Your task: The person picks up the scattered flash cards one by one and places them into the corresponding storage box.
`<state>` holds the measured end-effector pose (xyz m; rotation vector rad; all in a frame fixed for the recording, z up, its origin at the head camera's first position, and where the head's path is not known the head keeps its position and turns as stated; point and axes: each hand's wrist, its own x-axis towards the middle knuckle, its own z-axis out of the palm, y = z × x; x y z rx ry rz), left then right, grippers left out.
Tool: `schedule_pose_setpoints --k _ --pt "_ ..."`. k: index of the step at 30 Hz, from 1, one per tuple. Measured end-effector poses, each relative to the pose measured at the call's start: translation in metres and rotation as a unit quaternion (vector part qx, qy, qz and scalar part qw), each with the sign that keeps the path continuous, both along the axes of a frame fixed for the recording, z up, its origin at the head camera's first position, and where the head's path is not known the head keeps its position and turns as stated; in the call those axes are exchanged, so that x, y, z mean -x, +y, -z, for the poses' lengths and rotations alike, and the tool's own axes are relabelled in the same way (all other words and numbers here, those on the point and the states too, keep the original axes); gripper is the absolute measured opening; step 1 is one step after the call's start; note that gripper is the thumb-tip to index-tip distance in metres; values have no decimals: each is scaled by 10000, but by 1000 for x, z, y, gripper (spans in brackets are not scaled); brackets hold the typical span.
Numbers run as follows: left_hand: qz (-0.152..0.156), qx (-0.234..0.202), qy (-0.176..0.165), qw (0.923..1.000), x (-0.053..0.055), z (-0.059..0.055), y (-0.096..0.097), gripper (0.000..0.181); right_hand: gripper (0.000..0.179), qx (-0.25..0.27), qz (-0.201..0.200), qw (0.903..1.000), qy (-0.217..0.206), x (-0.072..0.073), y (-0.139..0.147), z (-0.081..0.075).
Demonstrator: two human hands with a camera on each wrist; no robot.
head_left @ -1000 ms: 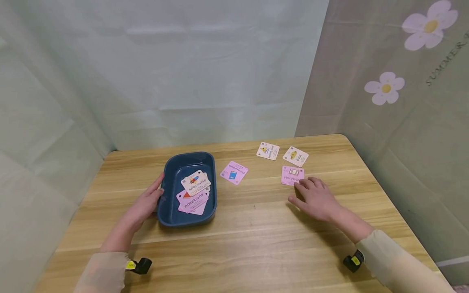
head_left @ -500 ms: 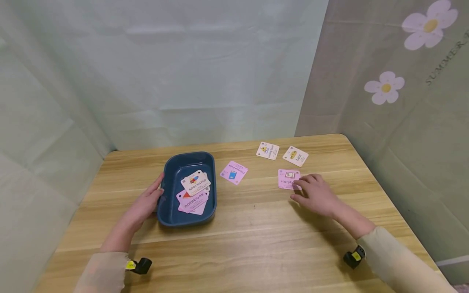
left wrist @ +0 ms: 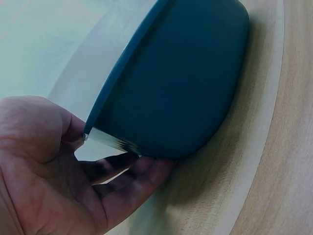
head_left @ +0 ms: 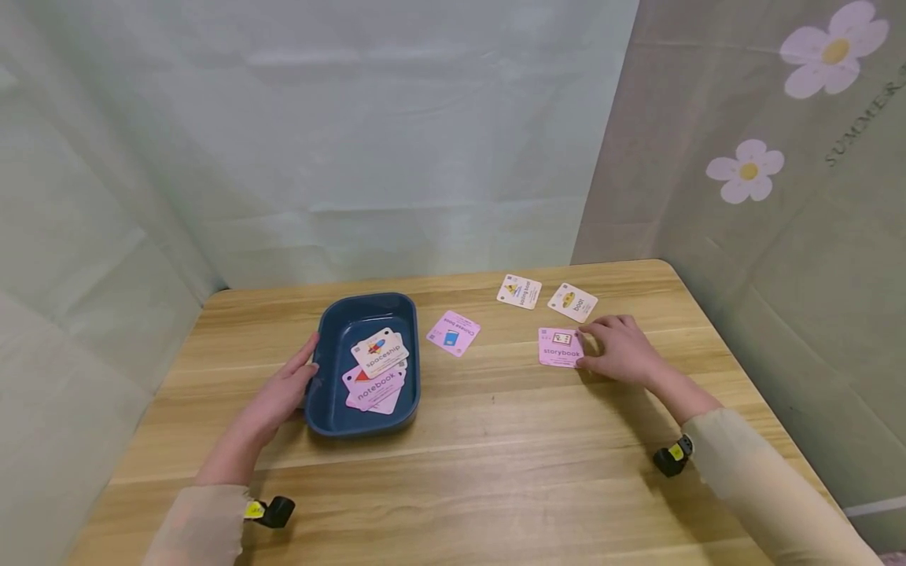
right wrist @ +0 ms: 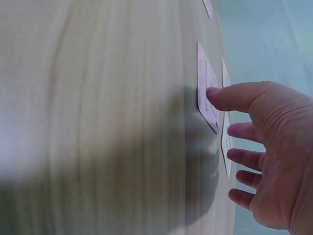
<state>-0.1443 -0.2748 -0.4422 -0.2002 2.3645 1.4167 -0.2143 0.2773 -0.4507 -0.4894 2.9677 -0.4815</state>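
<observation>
A pink card marked "storybook" (head_left: 561, 347) lies toward the right of the table. My right hand (head_left: 624, 350) is at its right side, thumb at the near corner and index finger at the far corner, pinching it. In the right wrist view the thumb of the right hand (right wrist: 281, 152) touches the storybook card (right wrist: 207, 90), the other fingers behind it. My left hand (head_left: 279, 393) grips the left side of a dark blue tray (head_left: 413, 369). The left wrist view shows the left hand's (left wrist: 58, 171) thumb at the rim and fingers low against the tray wall (left wrist: 176, 83).
Inside the tray are several cards, among them a spaceship card (head_left: 382, 355) and a notebook card (head_left: 373, 387). A Chinese book card (head_left: 453, 333), a sailing boat card (head_left: 519, 291) and a boat card (head_left: 572, 303) lie on the wooden table (head_left: 488, 472). Fabric curtains (head_left: 396, 157) stand behind.
The storybook card has slid slightly left and nearer. My right hand has shifted from over its lower right corner to its right edge, thumb and finger closing there. The left hand stays on the tray.
</observation>
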Motion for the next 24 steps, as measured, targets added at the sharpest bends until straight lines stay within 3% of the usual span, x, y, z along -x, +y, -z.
schedule_pose_setpoints --k 11,24 --pt "-23 -44 -26 10000 1 0 1 58 75 -26 -22 9995 -315 13 3 2" --pt "50 30 150 9999 2 -3 2 58 73 54 65 9992 -401 16 2 4"
